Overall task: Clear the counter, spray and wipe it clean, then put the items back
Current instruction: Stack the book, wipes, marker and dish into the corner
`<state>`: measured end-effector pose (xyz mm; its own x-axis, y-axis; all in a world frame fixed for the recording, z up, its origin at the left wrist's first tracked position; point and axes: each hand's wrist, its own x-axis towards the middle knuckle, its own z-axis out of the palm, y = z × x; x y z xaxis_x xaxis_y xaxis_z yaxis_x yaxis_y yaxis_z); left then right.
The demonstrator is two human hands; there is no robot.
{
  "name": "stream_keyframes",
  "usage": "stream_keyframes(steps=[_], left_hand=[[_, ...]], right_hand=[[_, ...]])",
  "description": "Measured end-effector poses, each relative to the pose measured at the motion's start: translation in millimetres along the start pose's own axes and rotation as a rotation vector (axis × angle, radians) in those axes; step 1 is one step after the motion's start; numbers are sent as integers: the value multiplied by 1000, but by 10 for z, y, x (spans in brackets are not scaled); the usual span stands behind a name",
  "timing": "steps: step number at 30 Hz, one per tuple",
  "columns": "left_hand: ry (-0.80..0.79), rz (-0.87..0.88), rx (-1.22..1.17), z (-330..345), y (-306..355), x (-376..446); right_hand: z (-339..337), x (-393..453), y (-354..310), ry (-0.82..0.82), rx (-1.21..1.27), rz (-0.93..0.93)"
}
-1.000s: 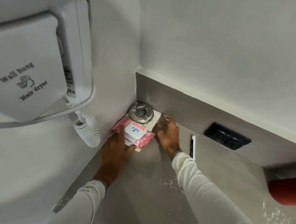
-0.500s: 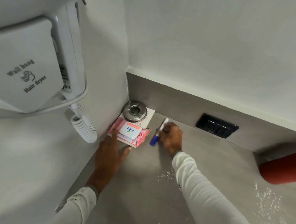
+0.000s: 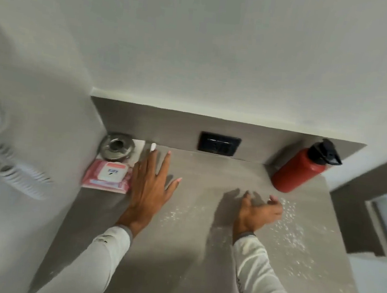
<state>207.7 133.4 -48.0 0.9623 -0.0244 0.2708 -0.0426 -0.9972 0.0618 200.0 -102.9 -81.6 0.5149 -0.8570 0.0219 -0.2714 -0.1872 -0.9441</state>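
Note:
A pink wipes pack (image 3: 108, 176) lies in the far left corner of the grey counter (image 3: 176, 252), in front of a round metal ashtray (image 3: 117, 147) on a white card. My left hand (image 3: 150, 182) is flat with fingers spread, just right of the pack, covering most of a white pen whose tip (image 3: 153, 146) shows. My right hand (image 3: 260, 212) hovers over mid-counter, fingers loosely curled, holding nothing. A red bottle (image 3: 301, 169) with a black cap stands at the back right.
A black wall socket (image 3: 219, 144) sits in the grey backsplash. A hair dryer's white coiled cord (image 3: 21, 177) hangs on the left wall. White specks (image 3: 291, 228) are scattered on the counter's right part. The counter ends at the right edge.
My right hand let go of the pen and moved right to mid-counter. My left hand left the wipes pack and shifted right over the pen. The view swung right.

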Motion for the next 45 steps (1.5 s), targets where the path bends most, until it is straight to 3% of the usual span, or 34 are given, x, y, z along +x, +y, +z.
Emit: stream_keyframes(steps=[2, 4, 10, 13, 20, 23, 30, 45], left_hand=[[25, 55, 34, -3, 164, 69], [27, 91, 56, -29, 288, 113], [40, 54, -26, -27, 171, 104], [62, -2, -47, -29, -48, 26], [65, -165, 50, -103, -490, -175], [30, -229, 47, -94, -673, -271], [-170, -334, 7, -42, -858, -435], [-142, -372, 43, 180, -984, -360]], right_hand=[[-176, 337, -17, 111, 108, 118], [-267, 739, -18, 111, 128, 169], [-192, 1457, -112, -187, -26, -7], [-59, 1253, -118, -292, -93, -109], [667, 100, -352, -825, -98, -354], [968, -339, -494, -950, -109, -396], [1388, -714, -693, -999, -82, -393], [1649, -1017, -677, -986, -140, -286]])
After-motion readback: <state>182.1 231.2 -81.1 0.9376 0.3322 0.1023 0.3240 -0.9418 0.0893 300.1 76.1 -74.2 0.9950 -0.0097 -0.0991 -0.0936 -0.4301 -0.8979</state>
